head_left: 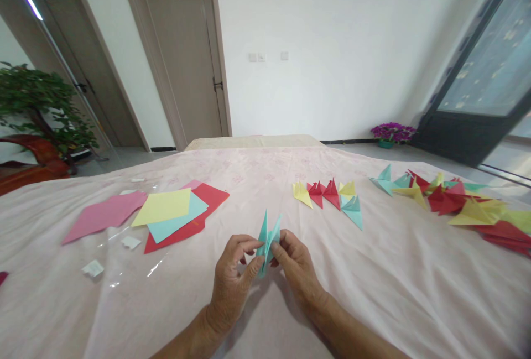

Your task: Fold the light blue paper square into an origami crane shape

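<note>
The left hand (232, 275) and right hand (297, 265) pinch a folded turquoise paper (269, 239) between them over the cloth-covered worktop (257, 182). On the floor (128, 160), a green pot (385, 144) holds purple flowers (393, 131). Clear plastic (114, 254) lies by the coloured sheets (164, 208); whether it encloses any is unclear.

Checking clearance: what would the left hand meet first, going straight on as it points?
The left hand touches the turquoise folded paper, so that comes first; beyond it, probably the right hand, though depth is unclear.
</note>
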A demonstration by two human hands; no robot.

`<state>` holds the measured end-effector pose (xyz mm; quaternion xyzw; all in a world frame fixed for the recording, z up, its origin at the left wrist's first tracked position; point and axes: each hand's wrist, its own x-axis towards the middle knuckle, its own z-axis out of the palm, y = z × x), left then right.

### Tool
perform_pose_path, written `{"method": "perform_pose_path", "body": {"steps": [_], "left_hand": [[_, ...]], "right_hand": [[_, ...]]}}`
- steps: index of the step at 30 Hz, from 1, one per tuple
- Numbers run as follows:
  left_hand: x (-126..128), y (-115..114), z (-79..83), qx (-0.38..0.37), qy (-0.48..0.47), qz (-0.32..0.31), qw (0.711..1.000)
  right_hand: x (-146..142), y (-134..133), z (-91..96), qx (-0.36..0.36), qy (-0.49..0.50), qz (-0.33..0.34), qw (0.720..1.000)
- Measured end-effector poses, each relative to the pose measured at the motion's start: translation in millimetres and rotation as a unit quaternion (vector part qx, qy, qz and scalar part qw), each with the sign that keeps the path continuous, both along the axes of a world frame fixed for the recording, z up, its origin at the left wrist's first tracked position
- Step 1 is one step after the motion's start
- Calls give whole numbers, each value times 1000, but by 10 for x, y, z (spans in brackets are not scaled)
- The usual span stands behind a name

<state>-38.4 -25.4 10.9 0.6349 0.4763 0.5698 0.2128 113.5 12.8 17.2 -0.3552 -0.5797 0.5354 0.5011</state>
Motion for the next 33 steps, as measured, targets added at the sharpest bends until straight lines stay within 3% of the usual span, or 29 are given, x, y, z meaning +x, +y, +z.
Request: {"method": "perform_pose_path", "body": {"steps": [3,7,11,29,33], "left_hand": [[5,4,-4,13,5,53,999],[37,11,1,-39,-59,-4,998],[62,-1,23,-49,-44,-47,997],[73,3,5,-93,-85,-63,990],[64,3,-2,-71,-65,-62,993]], "right_hand": [[-3,12,3,-19,3,1,1000],[-14,12,3,-28,3,4,1000],[-21,13,2,-34,1,5,999],[-22,39,-69,-26,-17,11,999],[-27,37,-72,-33,-13,6,999]]}}
